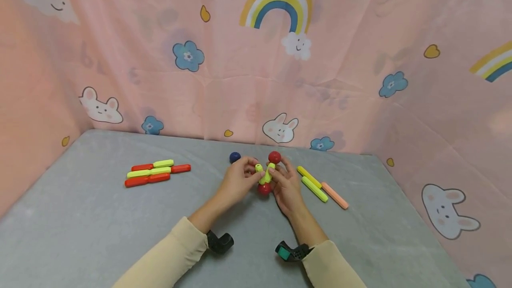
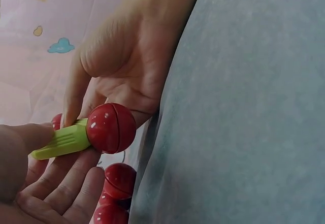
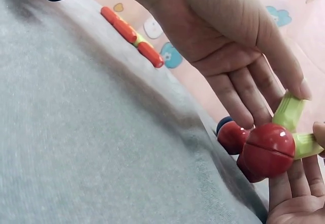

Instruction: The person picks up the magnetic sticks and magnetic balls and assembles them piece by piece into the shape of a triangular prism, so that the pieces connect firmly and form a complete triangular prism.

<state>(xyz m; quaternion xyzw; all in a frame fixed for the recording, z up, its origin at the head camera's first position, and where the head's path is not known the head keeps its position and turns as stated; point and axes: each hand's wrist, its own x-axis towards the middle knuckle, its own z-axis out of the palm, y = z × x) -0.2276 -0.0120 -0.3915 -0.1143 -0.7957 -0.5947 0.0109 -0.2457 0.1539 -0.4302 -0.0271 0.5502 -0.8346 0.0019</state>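
Two yellow-green rods (image 2: 66,141) meet in a V at a grooved red ball (image 1: 264,189), held above the table. My left hand (image 1: 237,180) pinches one rod near its bare upper end, thumb on top and fingers behind. My right hand (image 1: 289,190) pinches the other rod (image 1: 270,172), and a second red ball (image 1: 274,157) shows at that rod's upper end. In the right wrist view the left thumb (image 3: 294,76) presses one rod, while the right hand's fingers (image 3: 299,183) lie extended behind the joint.
Behind the left hand, a dark blue ball (image 1: 234,158) and several red balls (image 2: 120,178) lie on the grey table (image 1: 100,230). Red and yellow-green rods (image 1: 148,180) are grouped at left. Yellow, yellow-green and orange rods (image 1: 335,195) lie at right. A patterned pink curtain (image 1: 224,92) surrounds the table.
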